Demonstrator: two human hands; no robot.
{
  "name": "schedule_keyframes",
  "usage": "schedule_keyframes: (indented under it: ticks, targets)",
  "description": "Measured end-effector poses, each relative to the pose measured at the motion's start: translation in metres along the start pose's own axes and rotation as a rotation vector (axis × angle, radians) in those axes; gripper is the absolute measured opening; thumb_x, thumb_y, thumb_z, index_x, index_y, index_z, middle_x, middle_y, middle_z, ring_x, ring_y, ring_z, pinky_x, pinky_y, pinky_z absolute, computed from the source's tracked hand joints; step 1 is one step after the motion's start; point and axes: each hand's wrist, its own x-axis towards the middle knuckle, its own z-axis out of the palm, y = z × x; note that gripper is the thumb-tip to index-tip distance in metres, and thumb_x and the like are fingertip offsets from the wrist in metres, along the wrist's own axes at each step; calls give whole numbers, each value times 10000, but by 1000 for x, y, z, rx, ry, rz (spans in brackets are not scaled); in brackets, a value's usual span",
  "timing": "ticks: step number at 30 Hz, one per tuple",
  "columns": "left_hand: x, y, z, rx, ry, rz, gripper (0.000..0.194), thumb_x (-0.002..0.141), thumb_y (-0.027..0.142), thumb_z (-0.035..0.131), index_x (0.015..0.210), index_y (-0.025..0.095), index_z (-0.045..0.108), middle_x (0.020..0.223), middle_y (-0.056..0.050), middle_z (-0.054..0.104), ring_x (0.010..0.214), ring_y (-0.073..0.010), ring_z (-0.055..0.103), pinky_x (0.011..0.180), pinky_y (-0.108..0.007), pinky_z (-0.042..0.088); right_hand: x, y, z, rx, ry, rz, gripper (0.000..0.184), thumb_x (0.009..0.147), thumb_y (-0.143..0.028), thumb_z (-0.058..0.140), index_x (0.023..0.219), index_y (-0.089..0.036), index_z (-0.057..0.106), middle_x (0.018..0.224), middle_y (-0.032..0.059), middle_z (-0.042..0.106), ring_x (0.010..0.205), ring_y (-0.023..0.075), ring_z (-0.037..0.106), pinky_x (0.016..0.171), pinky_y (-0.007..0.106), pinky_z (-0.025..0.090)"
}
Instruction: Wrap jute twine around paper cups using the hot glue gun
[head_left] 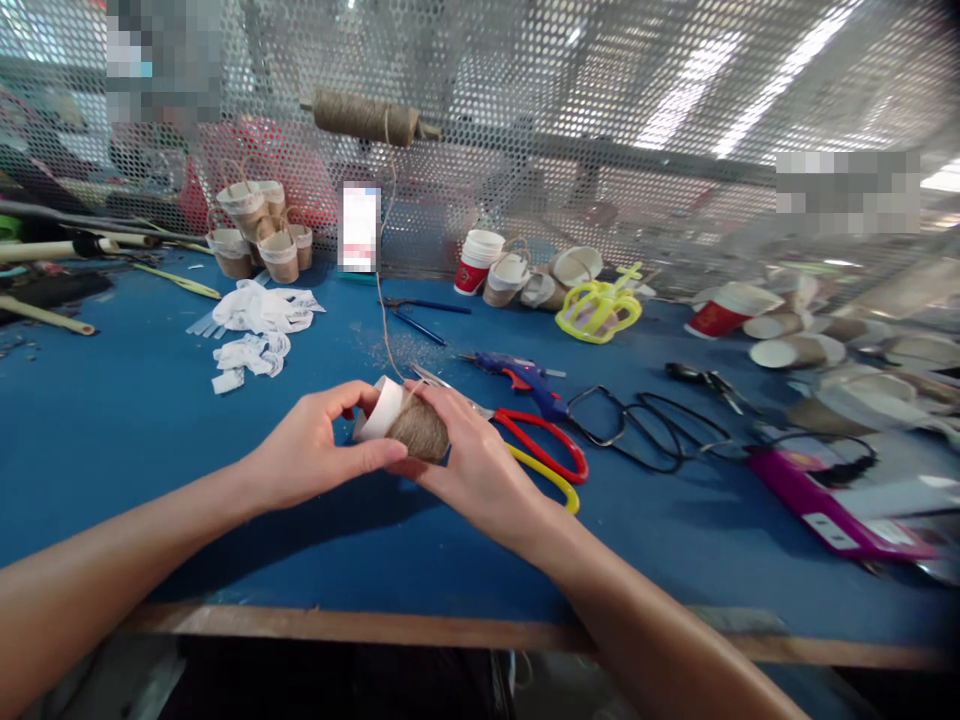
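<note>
Between my hands, a small paper cup (421, 428) wrapped in brown twine lies tilted on its side above the table. My left hand (319, 445) grips its white, unwrapped rim end, with the thumb against the twine. Curled over the wrapped end is my right hand (480, 455); its fingertips are partly hidden behind the cup. A strand of twine (385, 300) runs from the cup up to a twine spool (365, 117) on a rod at the mesh. Scissors (544, 445) with one red and one yellow handle lie just behind my right hand.
A blue glue gun (517, 372) with a black cord and blue-handled pliers (427, 310) lie beyond my hands. White paper scraps (259, 310) are at left, below wrapped cups (247, 235). More cups (577, 265), a yellow crown-shaped piece (598, 310) and a purple box (832, 500) are rightward.
</note>
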Motion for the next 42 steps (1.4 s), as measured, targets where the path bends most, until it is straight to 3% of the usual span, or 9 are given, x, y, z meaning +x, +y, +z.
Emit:
schedule_keyframes:
  ticks: [4, 8, 12, 16, 21, 29, 42]
  targets:
    - [-5, 0, 10, 12, -47, -15, 218, 730, 281, 555, 872, 117, 576, 768, -24, 607, 686, -153, 520, 627, -251, 408, -1, -1, 1, -3, -25, -5, 605, 682, -268, 652, 1219, -177, 389, 1220, 123, 482, 1159, 241, 433, 970, 441, 349]
    - [-7, -3, 11, -9, -77, 0, 210, 737, 238, 534, 899, 110, 578, 788, -31, 611, 705, -154, 529, 652, -252, 424, 2, -7, -7, 105, -91, 2, 664, 642, -377, 686, 1208, -170, 407, 1207, 119, 484, 1169, 240, 410, 976, 438, 338]
    - [-8, -1, 10, 7, -157, 37, 180, 745, 244, 516, 852, 115, 584, 780, -34, 589, 693, -150, 512, 647, -255, 420, 4, -11, -13, 398, -80, 86, 397, 749, -334, 587, 1108, -197, 488, 1121, 83, 539, 1049, 187, 510, 913, 392, 408]
    - [-9, 1, 11, 49, -209, 47, 161, 739, 244, 513, 811, 118, 583, 740, -32, 570, 677, -154, 499, 644, -266, 413, 5, -11, -10, 635, 18, 181, 115, 781, -245, 535, 887, -204, 554, 960, 37, 591, 893, 134, 566, 832, 326, 458]
    - [-8, 1, 12, 74, -228, 62, 182, 742, 254, 512, 829, 113, 586, 734, -38, 574, 668, -161, 501, 635, -276, 410, 4, -12, -7, 785, 65, 280, 57, 752, -241, 558, 743, -191, 531, 919, 27, 590, 829, 120, 560, 771, 298, 465]
    - [-11, 1, 12, -39, -240, 19, 178, 759, 247, 519, 860, 115, 580, 805, -47, 605, 721, -165, 521, 680, -268, 422, 4, -13, -5, 646, 72, 302, 95, 784, -275, 514, 770, -182, 506, 892, 37, 585, 736, 117, 534, 667, 274, 453]
    - [-12, -3, 19, -192, -234, -26, 165, 762, 270, 530, 848, 132, 558, 842, -51, 608, 753, -173, 537, 687, -272, 436, 0, -15, 2, 408, 118, 191, 52, 845, -228, 424, 849, -186, 455, 808, 18, 544, 691, 111, 524, 612, 260, 433]
